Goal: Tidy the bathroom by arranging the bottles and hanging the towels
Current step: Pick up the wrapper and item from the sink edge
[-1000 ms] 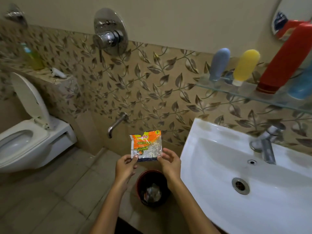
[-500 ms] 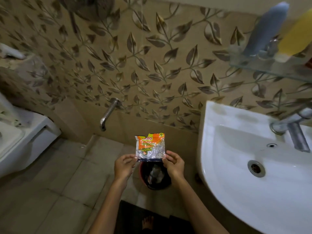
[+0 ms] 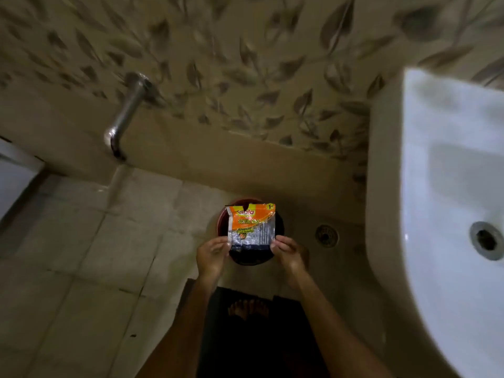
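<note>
An orange and silver scrub pad packet (image 3: pixel 251 224) is held flat between both hands, directly over a small dark red bin (image 3: pixel 246 258) on the floor. My left hand (image 3: pixel 213 255) pinches the packet's lower left corner. My right hand (image 3: pixel 287 253) pinches its lower right corner. The packet hides most of the bin's opening. No bottles or towels are in view.
A white sink basin (image 3: pixel 447 203) fills the right side. A chrome wall spout (image 3: pixel 124 115) sticks out at the left above the tiled floor. A round floor drain (image 3: pixel 326 236) lies right of the bin. A white toilet edge (image 3: pixel 13 178) shows far left. My bare foot (image 3: pixel 248 308) stands below the bin.
The view has tilted down toward the floor, so the glass shelf with bottles has left the frame. Both hands have lowered the packet until it sits over the bin.
</note>
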Demonstrator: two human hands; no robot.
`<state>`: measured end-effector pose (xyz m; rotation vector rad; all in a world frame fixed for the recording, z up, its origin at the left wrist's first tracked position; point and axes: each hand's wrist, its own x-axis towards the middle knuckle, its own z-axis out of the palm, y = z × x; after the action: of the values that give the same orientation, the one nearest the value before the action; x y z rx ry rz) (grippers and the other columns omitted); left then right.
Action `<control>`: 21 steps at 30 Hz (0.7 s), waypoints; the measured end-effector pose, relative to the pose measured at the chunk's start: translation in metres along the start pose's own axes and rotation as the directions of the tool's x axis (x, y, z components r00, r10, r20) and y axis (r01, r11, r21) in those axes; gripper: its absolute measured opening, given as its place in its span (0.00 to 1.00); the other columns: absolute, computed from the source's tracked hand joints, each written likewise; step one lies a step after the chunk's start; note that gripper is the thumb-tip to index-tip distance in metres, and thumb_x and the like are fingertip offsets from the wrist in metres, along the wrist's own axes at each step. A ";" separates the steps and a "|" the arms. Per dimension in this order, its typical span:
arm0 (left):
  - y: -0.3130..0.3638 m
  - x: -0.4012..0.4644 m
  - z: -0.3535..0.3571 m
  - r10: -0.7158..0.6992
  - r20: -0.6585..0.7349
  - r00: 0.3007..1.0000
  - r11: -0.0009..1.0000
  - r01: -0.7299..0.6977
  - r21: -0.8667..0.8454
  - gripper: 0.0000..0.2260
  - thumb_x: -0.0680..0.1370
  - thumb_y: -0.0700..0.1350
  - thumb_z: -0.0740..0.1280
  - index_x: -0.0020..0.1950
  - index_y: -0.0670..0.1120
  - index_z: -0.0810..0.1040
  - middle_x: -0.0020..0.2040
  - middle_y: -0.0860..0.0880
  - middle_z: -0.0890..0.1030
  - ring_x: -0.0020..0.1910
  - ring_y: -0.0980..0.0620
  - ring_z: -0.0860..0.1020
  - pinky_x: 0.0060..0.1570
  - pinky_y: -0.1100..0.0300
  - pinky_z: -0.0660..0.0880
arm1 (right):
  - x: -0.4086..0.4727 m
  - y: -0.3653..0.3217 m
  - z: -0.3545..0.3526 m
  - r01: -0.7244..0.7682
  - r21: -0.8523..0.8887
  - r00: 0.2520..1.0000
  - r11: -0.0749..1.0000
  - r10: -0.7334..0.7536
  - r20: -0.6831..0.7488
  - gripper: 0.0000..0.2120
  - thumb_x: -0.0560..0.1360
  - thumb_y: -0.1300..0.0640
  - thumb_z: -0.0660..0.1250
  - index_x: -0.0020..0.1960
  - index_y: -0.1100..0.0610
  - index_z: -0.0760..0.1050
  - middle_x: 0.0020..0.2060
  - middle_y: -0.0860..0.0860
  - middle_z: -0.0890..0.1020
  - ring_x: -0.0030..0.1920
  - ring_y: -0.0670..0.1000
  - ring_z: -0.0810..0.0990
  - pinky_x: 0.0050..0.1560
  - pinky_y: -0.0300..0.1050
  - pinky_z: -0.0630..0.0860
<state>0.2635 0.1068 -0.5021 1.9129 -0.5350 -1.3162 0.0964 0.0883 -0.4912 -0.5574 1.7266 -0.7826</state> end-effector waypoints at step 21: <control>-0.195 0.171 0.072 -0.032 0.184 0.982 0.972 -0.013 0.236 0.10 0.75 0.31 0.67 0.55 0.35 0.79 0.52 0.35 0.82 0.51 0.37 0.80 0.48 0.56 0.76 | 0.183 0.183 0.035 -0.250 -0.209 0.968 0.946 0.237 -0.085 0.12 0.71 0.76 0.64 0.53 0.70 0.78 0.51 0.67 0.80 0.39 0.57 0.78 0.43 0.49 0.77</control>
<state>0.2499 0.0887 -0.7701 1.9928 -0.8101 -1.5043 0.0815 0.0739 -0.7519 -0.4590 1.9064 -0.4410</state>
